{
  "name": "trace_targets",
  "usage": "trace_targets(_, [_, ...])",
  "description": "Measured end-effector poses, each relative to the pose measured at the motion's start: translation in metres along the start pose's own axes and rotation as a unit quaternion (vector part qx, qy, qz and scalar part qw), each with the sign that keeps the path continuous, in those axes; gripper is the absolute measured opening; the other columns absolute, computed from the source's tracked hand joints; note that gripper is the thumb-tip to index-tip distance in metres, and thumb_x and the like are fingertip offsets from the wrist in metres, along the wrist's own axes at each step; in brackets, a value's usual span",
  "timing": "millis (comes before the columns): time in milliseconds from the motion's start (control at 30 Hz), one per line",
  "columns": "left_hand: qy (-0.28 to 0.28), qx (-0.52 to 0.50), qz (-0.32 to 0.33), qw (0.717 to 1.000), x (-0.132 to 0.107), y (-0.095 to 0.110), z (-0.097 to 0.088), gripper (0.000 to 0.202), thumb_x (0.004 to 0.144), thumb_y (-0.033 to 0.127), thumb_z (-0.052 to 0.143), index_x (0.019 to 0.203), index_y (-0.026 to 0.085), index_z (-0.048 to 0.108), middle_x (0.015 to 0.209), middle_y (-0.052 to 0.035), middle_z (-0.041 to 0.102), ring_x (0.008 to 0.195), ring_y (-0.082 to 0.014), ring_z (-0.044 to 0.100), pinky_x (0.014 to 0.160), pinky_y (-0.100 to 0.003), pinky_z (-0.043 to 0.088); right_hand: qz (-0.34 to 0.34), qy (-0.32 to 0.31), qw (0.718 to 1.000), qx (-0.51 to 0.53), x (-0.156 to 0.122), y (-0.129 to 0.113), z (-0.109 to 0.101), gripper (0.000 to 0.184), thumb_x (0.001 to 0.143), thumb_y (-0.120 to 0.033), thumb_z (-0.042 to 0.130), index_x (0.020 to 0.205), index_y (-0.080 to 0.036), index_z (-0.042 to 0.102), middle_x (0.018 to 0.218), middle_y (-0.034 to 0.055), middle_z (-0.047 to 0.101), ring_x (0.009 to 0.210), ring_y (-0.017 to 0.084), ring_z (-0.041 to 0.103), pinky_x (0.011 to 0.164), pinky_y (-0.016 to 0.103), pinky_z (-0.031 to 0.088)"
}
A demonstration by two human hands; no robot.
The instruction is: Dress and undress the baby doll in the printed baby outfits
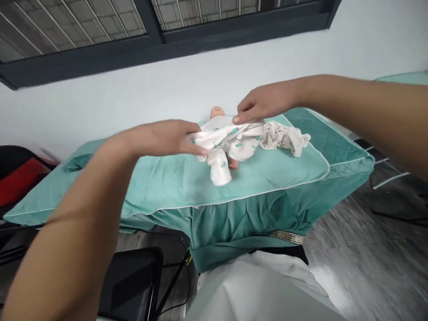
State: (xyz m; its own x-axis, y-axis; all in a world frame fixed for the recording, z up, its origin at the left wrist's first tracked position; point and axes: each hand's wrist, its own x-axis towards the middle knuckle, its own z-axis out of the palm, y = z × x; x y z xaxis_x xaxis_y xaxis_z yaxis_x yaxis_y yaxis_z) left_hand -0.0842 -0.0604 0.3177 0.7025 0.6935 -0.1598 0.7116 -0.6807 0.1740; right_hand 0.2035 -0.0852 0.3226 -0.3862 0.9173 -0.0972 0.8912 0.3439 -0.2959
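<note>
A baby doll [217, 111] lies on the green padded bed, its head toward the wall. White baby clothing [240, 145] with green and pink prints covers most of its body. One small doll foot or hand [233, 164] shows below the cloth. My left hand [182, 138] grips the clothing's left side between thumb and fingers. At the upper right of the garment, my right hand [257, 107] pinches the fabric near the doll's shoulder. A sleeve or leg of the garment [220, 169] hangs toward me. Much of the doll is hidden under the cloth.
A crumpled white cloth [284, 137] lies right of the doll on the green bed [160, 178]. Behind the bed stands a white wall [187, 84] with a barred window above. A black chair [132, 281] is at the lower left.
</note>
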Motion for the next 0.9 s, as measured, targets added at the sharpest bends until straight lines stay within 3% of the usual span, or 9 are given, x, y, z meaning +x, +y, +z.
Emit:
trace_targets(133, [0.184, 0.037, -0.019, 0.982, -0.028, 0.025, -0.026, 0.041, 0.089, 0.056, 0.057, 0.085, 0.016, 0.068, 0.072, -0.0002, 0.057, 0.069, -0.0122, 0.050, 0.081, -0.033, 0.045, -0.027, 0.061, 0.998, 0.009, -0.023, -0.037, -0.027, 0.055, 0.085, -0.073, 0.068, 0.075, -0.019, 0.065, 0.069, 0.0007, 0.054, 0.076, 0.018, 0.057, 0.073, 0.030, 0.042])
trace_targets(200, [0.243, 0.014, 0.001, 0.970, -0.036, 0.034, -0.031, 0.035, 0.091, 0.048, 0.059, 0.086, 0.014, 0.066, 0.074, 0.0010, 0.056, 0.070, -0.0095, 0.048, 0.085, -0.035, 0.046, -0.043, 0.113, 0.992, 0.027, -0.034, -0.051, -0.036, 0.051, 0.086, -0.068, 0.069, 0.077, -0.019, 0.064, 0.069, -0.0006, 0.055, 0.070, 0.014, 0.052, 0.067, 0.028, 0.040])
trace_targets(333, [0.304, -0.093, 0.020, 0.948, -0.035, 0.038, -0.035, 0.019, 0.082, 0.035, 0.072, 0.088, 0.018, 0.066, 0.077, -0.0020, 0.059, 0.084, -0.0195, 0.060, 0.086, -0.038, 0.050, -0.067, 0.163, 0.978, 0.114, -0.048, -0.063, -0.049, 0.048, 0.080, -0.066, 0.079, 0.082, -0.020, 0.063, 0.073, -0.0005, 0.061, 0.071, 0.014, 0.054, 0.065, 0.028, 0.042])
trace_targets(467, [0.214, -0.235, 0.069, 0.946, -0.026, 0.036, -0.029, 0.036, 0.077, 0.034, 0.078, 0.108, 0.021, 0.066, 0.086, -0.0042, 0.067, 0.085, -0.0250, 0.067, 0.076, -0.040, 0.054, -0.060, 0.198, 0.963, 0.173, -0.048, -0.065, -0.050, 0.046, 0.076, -0.064, 0.082, 0.080, -0.023, 0.062, 0.072, -0.0006, 0.061, 0.082, 0.019, 0.063, 0.072, 0.032, 0.050])
trace_targets(533, [0.171, -0.274, 0.079, 0.943, -0.022, 0.037, -0.023, 0.033, 0.076, 0.036, 0.078, 0.104, 0.021, 0.068, 0.088, -0.0044, 0.067, 0.088, -0.0256, 0.068, 0.074, -0.039, 0.055, -0.068, 0.207, 0.957, 0.192, -0.043, -0.064, -0.045, 0.044, 0.076, -0.063, 0.082, 0.079, -0.025, 0.061, 0.071, -0.0018, 0.061, 0.081, 0.017, 0.063, 0.070, 0.030, 0.050])
trace_targets(633, [0.181, -0.294, 0.063, 0.937, -0.014, 0.031, -0.015, 0.025, 0.075, 0.035, 0.077, 0.091, 0.019, 0.067, 0.084, -0.0038, 0.063, 0.087, -0.0231, 0.067, 0.072, -0.036, 0.053, -0.079, 0.181, 0.958, 0.207, -0.031, -0.059, -0.032, 0.045, 0.077, -0.064, 0.080, 0.076, -0.023, 0.061, 0.067, -0.0036, 0.056, 0.071, 0.012, 0.058, 0.065, 0.027, 0.047])
trace_targets(767, [0.173, -0.226, 0.010, 0.959, 0.001, 0.000, 0.000, 0.029, 0.072, 0.042, 0.078, 0.074, 0.019, 0.061, 0.070, -0.0011, 0.055, 0.070, -0.0155, 0.058, 0.063, -0.027, 0.040, -0.038, 0.095, 0.965, 0.243, -0.011, -0.041, -0.006, 0.051, 0.076, -0.065, 0.081, 0.066, -0.018, 0.063, 0.061, -0.0016, 0.052, 0.070, 0.016, 0.059, 0.066, 0.031, 0.051])
trace_targets(900, [0.123, -0.083, -0.078, 0.986, 0.014, -0.042, 0.022, 0.041, 0.066, 0.054, 0.080, 0.061, 0.021, 0.056, 0.059, 0.0001, 0.050, 0.062, -0.0160, 0.051, 0.057, -0.028, 0.029, -0.042, 0.039, 0.957, 0.286, 0.009, -0.016, 0.020, 0.044, 0.076, -0.062, 0.081, 0.071, -0.020, 0.070, 0.086, 0.0043, 0.068, 0.089, 0.024, 0.064, 0.077, 0.039, 0.054])
